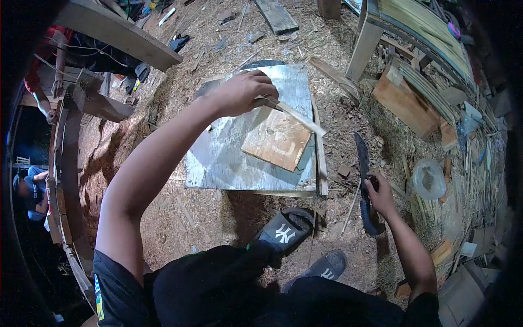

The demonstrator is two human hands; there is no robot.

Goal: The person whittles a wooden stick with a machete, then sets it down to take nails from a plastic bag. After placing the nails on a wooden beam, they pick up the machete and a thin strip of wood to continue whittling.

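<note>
My left hand (pixel 244 94) is closed on one end of a thin wooden strip (pixel 303 118), above a worn whitish board (pixel 218 158). Beneath the strip, a square piece of plywood (pixel 277 140) lies on that board. To the right, my right hand (pixel 380 195) has its fingers closed on a dark machete (pixel 363 163) near the handle, with the blade pointing away from me. The machete is beside the board, over the chip-covered ground. The palm side of each hand is hidden.
Long strips (pixel 321 163) lie along the board's right edge. A plastic bag (pixel 428 179) and scrap wood are at the right. My sandals (pixel 285 233) are below the board. Wooden beams (pixel 120 32) stand at the upper left; two other people are at the far left.
</note>
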